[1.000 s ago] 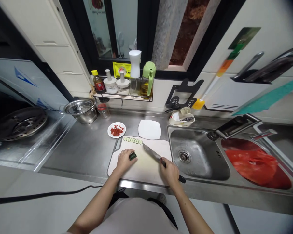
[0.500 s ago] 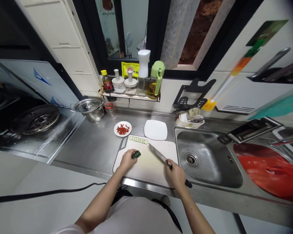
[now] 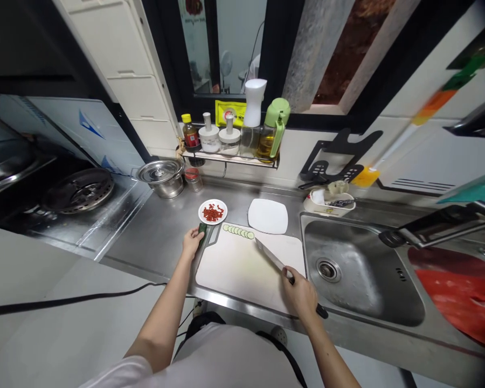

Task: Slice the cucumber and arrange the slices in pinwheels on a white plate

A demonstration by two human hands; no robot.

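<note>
My left hand (image 3: 191, 241) is closed on a dark green piece of cucumber (image 3: 202, 229), over the steel counter just left of the cutting board's handle. A kitchen knife (image 3: 269, 255) is gripped by its black handle in my right hand (image 3: 301, 291), its blade slanting up and left over the white cutting board (image 3: 234, 275). Near the board's far edge lies a row of overlapping cucumber slices (image 3: 238, 231), close to the knife's tip. Behind the board stand a white plate (image 3: 268, 215) with nothing on it and a small round plate (image 3: 223, 216) of chopped red pieces.
To the right of the board is the steel sink (image 3: 347, 269), with a black faucet (image 3: 432, 226) over it. A lidded steel pot (image 3: 161, 178) and a red-lidded jar (image 3: 193, 179) stand at the back left. Above, a wall shelf (image 3: 234, 158) carries seasoning containers and bottles.
My left hand has carried the cucumber piece left, off the cutting board to the counter beside its handle. My right hand keeps the knife over the board. The view has shifted slightly.
</note>
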